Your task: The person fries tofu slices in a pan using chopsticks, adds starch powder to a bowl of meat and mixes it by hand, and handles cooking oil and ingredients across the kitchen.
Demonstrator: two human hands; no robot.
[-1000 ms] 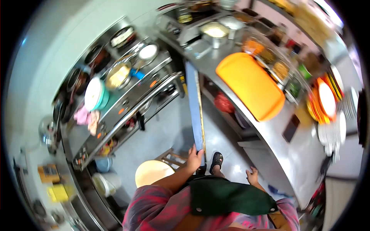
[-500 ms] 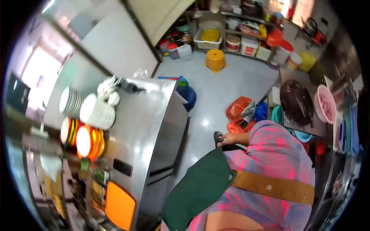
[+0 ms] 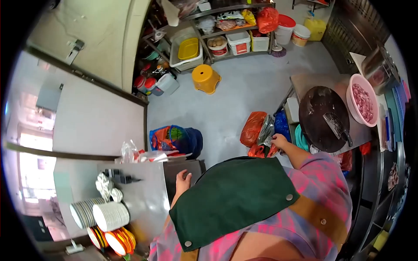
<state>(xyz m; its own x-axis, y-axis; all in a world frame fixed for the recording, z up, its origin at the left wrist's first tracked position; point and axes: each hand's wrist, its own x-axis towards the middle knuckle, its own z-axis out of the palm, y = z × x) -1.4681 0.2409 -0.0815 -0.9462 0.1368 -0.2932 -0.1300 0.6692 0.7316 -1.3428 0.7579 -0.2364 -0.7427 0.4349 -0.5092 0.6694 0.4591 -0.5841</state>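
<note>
Evidently, the left hand (image 3: 183, 181) shows a loose, empty grip, the right hand (image 3: 279, 141) an undeterminable one, while the larger orange plastic bag (image 3: 253, 129) on the floor (image 3: 222, 102), likely soft, warrants holding high.

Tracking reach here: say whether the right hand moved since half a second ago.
Yes: the right hand has moved toward the dark round board, appearing nearer to it.
</note>
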